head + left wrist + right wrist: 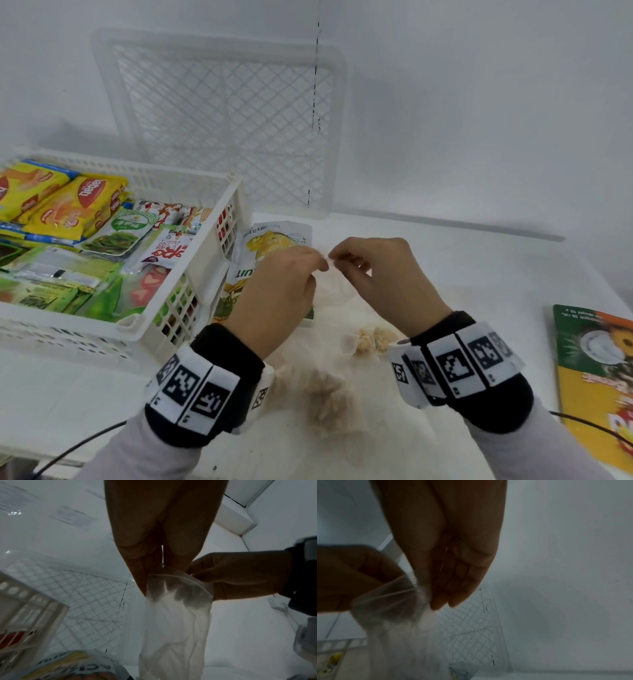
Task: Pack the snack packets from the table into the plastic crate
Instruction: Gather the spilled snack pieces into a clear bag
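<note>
Both hands, left hand (287,274) and right hand (380,270), pinch the clear bag (178,609) by its top edge. Judged light, limp, slippery; contents loose, so support beneath.

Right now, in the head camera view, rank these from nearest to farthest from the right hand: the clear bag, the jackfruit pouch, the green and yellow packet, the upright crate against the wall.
1. clear bag: pinched by the right hand.
2. jackfruit pouch: just left, beside the filled crate.
3. and 4. green and yellow packet, at the table's right edge, and upright crate, behind against the wall: too close to call.

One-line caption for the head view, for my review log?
Both hands pinch a clear bag's top beside the packed crate.
</note>
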`<state>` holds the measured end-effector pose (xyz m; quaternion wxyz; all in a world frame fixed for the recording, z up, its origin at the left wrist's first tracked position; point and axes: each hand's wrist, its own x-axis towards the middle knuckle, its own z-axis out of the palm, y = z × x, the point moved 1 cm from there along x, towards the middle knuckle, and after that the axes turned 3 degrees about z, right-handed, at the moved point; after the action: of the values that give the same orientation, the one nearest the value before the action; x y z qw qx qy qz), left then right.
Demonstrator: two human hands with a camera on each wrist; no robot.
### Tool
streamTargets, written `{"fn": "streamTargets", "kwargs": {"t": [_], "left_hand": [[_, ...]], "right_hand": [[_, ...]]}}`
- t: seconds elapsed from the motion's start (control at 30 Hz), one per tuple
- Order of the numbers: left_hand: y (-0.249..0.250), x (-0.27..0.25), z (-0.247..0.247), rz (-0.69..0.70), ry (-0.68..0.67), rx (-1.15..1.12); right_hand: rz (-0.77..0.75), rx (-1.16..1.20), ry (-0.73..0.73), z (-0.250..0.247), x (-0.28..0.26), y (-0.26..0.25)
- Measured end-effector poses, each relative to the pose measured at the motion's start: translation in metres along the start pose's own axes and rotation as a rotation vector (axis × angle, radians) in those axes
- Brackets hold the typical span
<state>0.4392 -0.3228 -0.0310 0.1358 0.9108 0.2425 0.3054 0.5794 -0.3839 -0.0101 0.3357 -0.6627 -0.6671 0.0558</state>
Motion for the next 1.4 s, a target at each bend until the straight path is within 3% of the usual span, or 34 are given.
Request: {"fn": "streamTargets", "kwargs": {"t": [0.13, 0.3, 0.47, 0.63, 0.7, 0.77, 0.83, 0.9, 0.97, 1.03, 1.13, 1.23, 1.4], "left_hand": [[-0.009, -0.001, 0.0, -0.132, 0.038, -0.024], [-0.014, -0.004, 0.004, -0.183, 0.012, -0.107], [-0.011, -0.003, 0.014, -0.17, -0.024, -0.112], [-0.012, -0.002, 0.018, -0.202, -0.052, -0.113], [-0.013, -0.002, 0.018, -0.225, -0.066, -0.115], [-0.014, -0.002, 0.018, -0.242, -0.083, -0.125], [-0.015, -0.001, 0.018, -0.249, -0.094, -0.131], [-0.015, -0.001, 0.019, -0.245, -0.114, -0.107], [-0.012, 0.001, 0.02, -0.221, -0.125, -0.083], [-0.006, 0.004, 0.02, -0.185, -0.099, -0.077], [-0.004, 0.003, 0.018, -0.211, -0.09, -0.169], [-0.003, 0.002, 0.012, -0.269, -0.087, -0.228], [0.013, 0.005, 0.015, -0.209, -0.106, -0.254]], "right_hand": [[0.146, 0.008, -0.202, -0.003, -0.004, 0.027], [0.338, -0.425, -0.68, 0.005, -0.025, 0.072], [0.371, -0.474, -0.788, 0.024, -0.041, 0.088], [0.505, -0.444, -0.632, 0.022, -0.043, 0.092], [0.539, -0.395, -0.434, 0.01, -0.038, 0.092], [0.484, -0.273, -0.142, -0.007, -0.031, 0.086], [0.383, 0.006, 0.141, -0.026, -0.025, 0.067], [0.268, 0.367, 0.27, -0.038, -0.02, 0.039], [0.166, 0.547, 0.264, -0.036, -0.017, 0.016], [0.116, 0.522, 0.234, -0.022, -0.018, 0.0], [0.063, 0.315, 0.252, -0.005, -0.022, -0.002], [-0.083, -0.01, 0.222, 0.003, -0.025, 0.007], [-0.14, -0.409, 0.104, 0.019, -0.021, 0.002]]}}
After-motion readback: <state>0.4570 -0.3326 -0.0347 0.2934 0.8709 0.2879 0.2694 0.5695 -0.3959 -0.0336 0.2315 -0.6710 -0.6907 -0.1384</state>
